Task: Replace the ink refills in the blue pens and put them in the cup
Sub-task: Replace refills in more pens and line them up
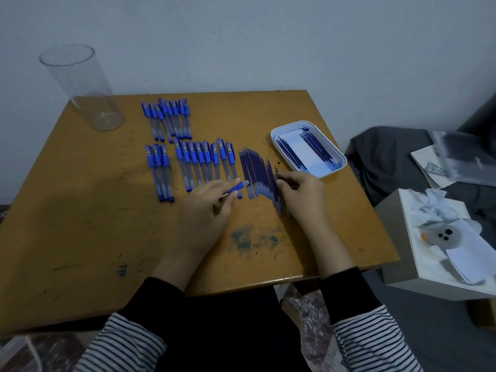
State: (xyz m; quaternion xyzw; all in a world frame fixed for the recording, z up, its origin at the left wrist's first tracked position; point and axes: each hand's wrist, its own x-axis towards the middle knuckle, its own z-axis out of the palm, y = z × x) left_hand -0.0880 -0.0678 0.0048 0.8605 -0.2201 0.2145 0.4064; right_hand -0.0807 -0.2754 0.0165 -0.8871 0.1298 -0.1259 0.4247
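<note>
Blue pens [198, 162] lie in rows mid-frame, light and slick. Left hand [212, 202] pinches one by its grip; right hand [302, 190] pinches a thin, bendy refill [276, 194]. Cup [80, 84] stands upper left.

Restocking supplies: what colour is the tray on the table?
The tray is white, best seen in head view.

both forearms reach in over the near edge of the tabletop [80, 237]. left hand [212, 202] palm down, thumb and fingers pinch a blue pen [237, 187]. right hand [302, 191] fingers curled, pinching a refill [276, 171].
</note>
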